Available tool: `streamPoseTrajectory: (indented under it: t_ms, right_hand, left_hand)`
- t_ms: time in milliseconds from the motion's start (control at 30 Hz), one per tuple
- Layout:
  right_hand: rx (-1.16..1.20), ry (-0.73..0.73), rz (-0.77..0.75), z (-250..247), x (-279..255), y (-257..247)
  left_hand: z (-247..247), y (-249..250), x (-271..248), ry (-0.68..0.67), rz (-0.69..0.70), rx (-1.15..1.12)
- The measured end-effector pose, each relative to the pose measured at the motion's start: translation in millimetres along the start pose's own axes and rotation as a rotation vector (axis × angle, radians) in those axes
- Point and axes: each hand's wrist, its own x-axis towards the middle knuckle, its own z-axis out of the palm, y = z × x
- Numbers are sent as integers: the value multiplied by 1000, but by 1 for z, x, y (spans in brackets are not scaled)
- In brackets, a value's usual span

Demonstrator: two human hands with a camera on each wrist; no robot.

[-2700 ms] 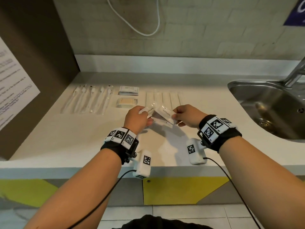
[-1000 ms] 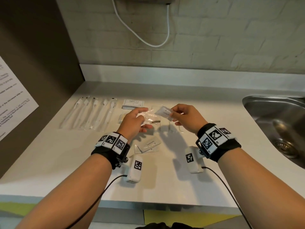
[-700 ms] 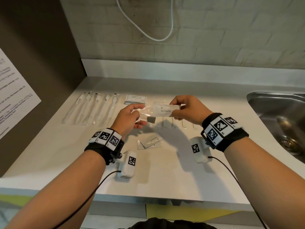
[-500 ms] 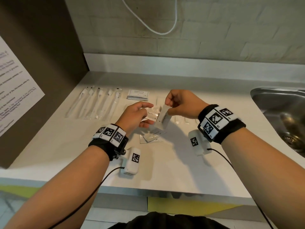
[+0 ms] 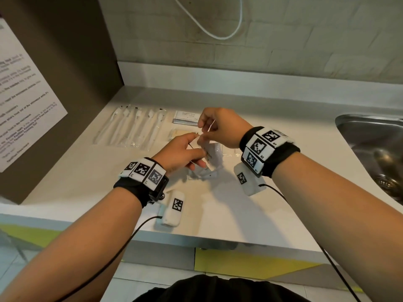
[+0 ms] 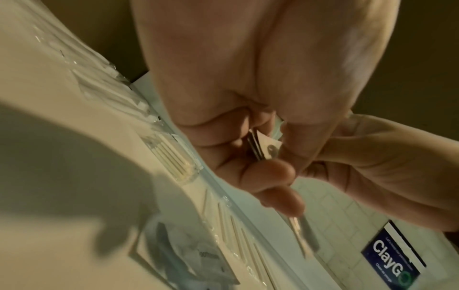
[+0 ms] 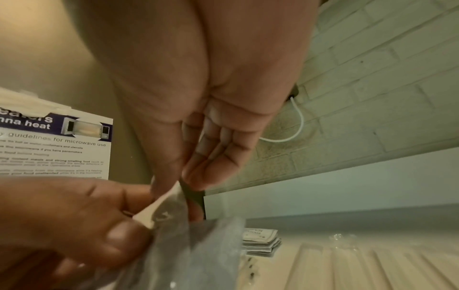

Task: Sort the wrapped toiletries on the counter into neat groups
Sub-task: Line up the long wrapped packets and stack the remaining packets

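Note:
Both hands meet above the middle of the white counter (image 5: 218, 205). My left hand (image 5: 201, 153) pinches white wrapped packets (image 5: 212, 155) that hang upright, and my right hand (image 5: 202, 132) pinches their top edge from above. The pinch shows close up in the left wrist view (image 6: 263, 146) and the right wrist view (image 7: 168, 196). How many packets are in the grip is hidden by the fingers. More loose packets (image 5: 202, 174) lie flat on the counter just under the hands.
Wrapped toothbrushes (image 5: 133, 127) lie in a row at the back left. A stack of sachets (image 5: 187, 117) and a yellowish packet (image 5: 180, 134) sit beside them. Long wrapped items (image 7: 347, 264) lie behind the hands. A steel sink (image 5: 375, 153) is at the right, a dark panel (image 5: 65, 73) at the left.
My right hand turned its packet from level to upright and brought it against the one in my left hand. Some packets were left on the counter below.

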Motion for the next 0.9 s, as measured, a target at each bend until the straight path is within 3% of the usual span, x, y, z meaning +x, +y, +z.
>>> streamPoseTrajectory:
  t_ms: [133, 200, 367, 433, 633, 800, 900]
  right_hand:
    - [1, 134, 51, 15, -9, 8]
    - [-17, 118, 86, 29, -16, 14]
    - [-305, -306, 156, 59, -27, 25]
    - [-411, -379, 130, 65, -28, 27]
    - [-382, -347, 203, 54, -30, 37]
    - [-226, -125, 181, 38, -32, 32]
    - [-265, -197, 133, 44, -36, 24]
  left_hand:
    - [-22, -7, -5, 172, 7, -49]
    - [-33, -7, -7, 250, 7, -86]
    - [-44, -3, -11, 304, 21, -168]
    - [-42, -4, -13, 290, 22, -170]
    - [-36, -9, -19, 259, 19, -165]
    - [-38, -12, -19, 270, -2, -190]
    - [-37, -14, -20, 260, -3, -207]
